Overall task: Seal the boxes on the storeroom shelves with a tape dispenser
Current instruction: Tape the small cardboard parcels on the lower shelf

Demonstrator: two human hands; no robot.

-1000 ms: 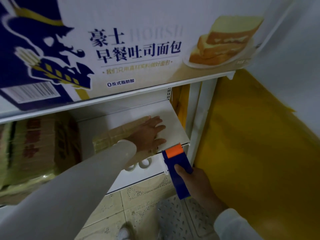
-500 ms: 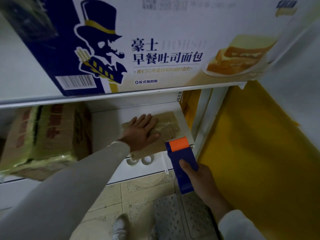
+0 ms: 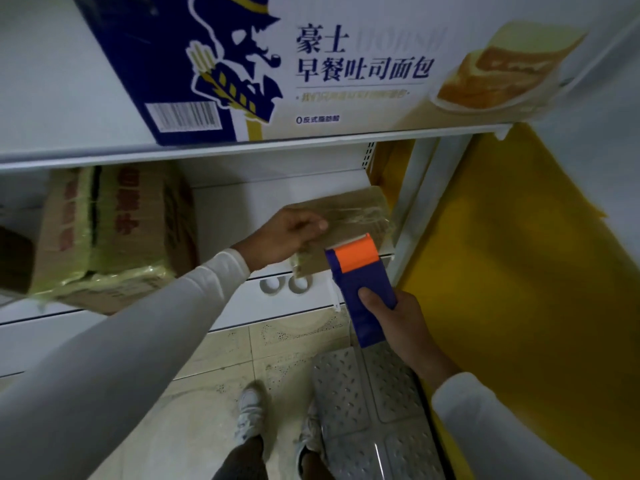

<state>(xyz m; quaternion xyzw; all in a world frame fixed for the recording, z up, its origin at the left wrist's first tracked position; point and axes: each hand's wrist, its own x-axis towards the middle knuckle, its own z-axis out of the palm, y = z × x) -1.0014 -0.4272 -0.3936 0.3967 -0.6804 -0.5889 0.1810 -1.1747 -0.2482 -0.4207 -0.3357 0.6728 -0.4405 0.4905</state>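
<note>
One head-worn view looks forward and down, close over the lower shelf (image 3: 242, 188) and floor (image 3: 214, 358).

Long pale grey-white sleeves (image 3: 131, 341) cover both arms, snug and smooth, cuffs ending right at the wrists. Both hands bare. Down below, dark trousers (image 3: 242, 459) and light-coloured sneakers (image 3: 250, 414) on the feet.

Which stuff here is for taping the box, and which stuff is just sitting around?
For the job:
- small brown box, gripped by the left hand
- blue and orange tape dispenser, held in the right hand

Just lying about:
- big bread carton on the upper shelf
- taped brown carton at the left
- grey step stool on the floor
</note>
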